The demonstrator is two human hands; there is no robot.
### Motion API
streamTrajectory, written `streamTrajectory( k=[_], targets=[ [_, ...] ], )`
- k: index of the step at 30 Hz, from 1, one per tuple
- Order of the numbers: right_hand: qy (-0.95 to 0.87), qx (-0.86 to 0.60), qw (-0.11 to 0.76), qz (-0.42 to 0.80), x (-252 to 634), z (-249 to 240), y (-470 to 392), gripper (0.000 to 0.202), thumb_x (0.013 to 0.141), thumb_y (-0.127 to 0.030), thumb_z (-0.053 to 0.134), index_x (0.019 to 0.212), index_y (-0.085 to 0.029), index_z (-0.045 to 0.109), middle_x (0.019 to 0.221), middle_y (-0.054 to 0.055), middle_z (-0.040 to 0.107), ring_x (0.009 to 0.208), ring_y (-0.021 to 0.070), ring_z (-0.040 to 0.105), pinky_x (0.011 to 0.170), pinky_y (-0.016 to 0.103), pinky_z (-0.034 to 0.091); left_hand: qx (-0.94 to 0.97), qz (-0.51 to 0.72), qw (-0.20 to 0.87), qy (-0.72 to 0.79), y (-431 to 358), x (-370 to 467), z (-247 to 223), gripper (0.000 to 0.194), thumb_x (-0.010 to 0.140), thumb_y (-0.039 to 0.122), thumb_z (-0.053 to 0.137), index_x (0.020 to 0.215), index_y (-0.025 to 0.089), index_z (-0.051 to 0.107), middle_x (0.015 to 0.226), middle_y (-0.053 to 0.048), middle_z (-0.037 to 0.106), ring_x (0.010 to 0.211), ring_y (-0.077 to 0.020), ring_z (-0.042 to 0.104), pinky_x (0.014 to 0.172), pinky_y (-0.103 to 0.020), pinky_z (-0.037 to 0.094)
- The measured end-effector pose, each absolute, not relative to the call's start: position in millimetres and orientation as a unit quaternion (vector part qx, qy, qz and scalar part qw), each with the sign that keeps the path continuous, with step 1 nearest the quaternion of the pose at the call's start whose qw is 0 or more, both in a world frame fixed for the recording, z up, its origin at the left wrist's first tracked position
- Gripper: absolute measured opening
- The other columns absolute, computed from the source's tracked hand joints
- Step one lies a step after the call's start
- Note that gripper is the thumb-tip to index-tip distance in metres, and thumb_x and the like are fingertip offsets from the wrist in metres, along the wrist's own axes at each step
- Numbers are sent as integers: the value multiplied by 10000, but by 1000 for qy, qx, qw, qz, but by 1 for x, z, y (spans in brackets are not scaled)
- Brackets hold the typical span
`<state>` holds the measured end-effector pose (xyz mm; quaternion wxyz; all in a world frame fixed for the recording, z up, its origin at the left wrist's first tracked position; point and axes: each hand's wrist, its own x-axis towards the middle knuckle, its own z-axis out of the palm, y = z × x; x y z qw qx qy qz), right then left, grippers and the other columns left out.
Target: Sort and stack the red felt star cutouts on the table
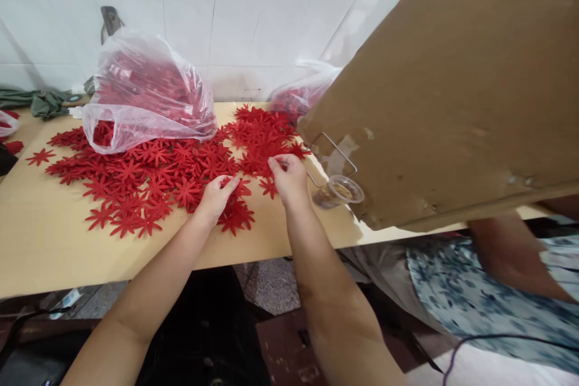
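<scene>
Red flower-shaped cutouts [158, 184] with narrow petals lie in a loose pile on the table. A second heap of red cutouts [262, 136] sits just beyond my hands. My left hand [218, 198] is closed in a pinch at the near right edge of the large pile, with a red flower cutout [243, 188] at its fingertips. To its right, my right hand [289, 180] is raised over the edge of the second heap, thumb and fingers pinched together. Whatever it holds is too small or hidden to make out.
A clear plastic bag [149, 90] full of red pieces rests on the pile. Another bag [305, 90] stands behind. At right, a large cardboard sheet [452, 90] leans over the table, beside a clear plastic cup [338, 192] and a wire handle. Another person's arm [515, 253] shows beneath it.
</scene>
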<state>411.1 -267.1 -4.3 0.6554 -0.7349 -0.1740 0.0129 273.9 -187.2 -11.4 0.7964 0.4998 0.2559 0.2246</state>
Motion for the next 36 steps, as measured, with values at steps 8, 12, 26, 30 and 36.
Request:
streamTrajectory(
  k=[8, 12, 26, 30, 36],
  targets=[
    [-87, -789, 604, -72, 466, -24, -274, 195, 720, -349, 551, 663, -169, 506, 570, -38, 474, 552, 112, 462, 584, 263, 417, 464, 219, 816, 266, -183, 275, -13, 172, 669, 228, 673, 774, 152, 559, 658, 38, 555, 591, -60, 501, 645, -209, 388],
    [-67, -784, 615, -51, 477, -35, -272, 157, 718, -317, 537, 754, -165, 522, 622, -32, 480, 543, 104, 462, 552, 259, 439, 469, 216, 811, 275, -183, 276, -13, 174, 675, 235, 668, 779, 152, 556, 642, 43, 536, 563, -58, 477, 616, -212, 383],
    [-251, -831, 483, -111, 461, -24, -262, 271, 690, -183, 544, 937, -126, 640, 1048, 114, 623, 1018, 218, 550, 942, 409, 400, 523, 248, 774, 256, -182, 274, -14, 167, 676, 248, 643, 783, 146, 564, 691, 26, 542, 634, -76, 484, 693, -236, 383],
    [-286, -796, 530, 54, 436, -31, -244, 257, 760, -219, 472, 937, -143, 642, 881, 77, 671, 756, 179, 629, 779, 377, 499, 534, 250, 764, 260, -182, 274, -17, 180, 683, 267, 631, 802, 150, 564, 699, 24, 542, 646, -81, 478, 701, -240, 381],
    [-212, -812, 542, 45, 452, -42, -239, 317, 730, -154, 485, 1023, -133, 605, 1042, 98, 637, 1007, 198, 568, 961, 423, 387, 550, 266, 749, 257, -180, 273, -18, 166, 676, 269, 638, 779, 152, 578, 710, 20, 561, 664, -86, 487, 714, -237, 379]
  ],
)
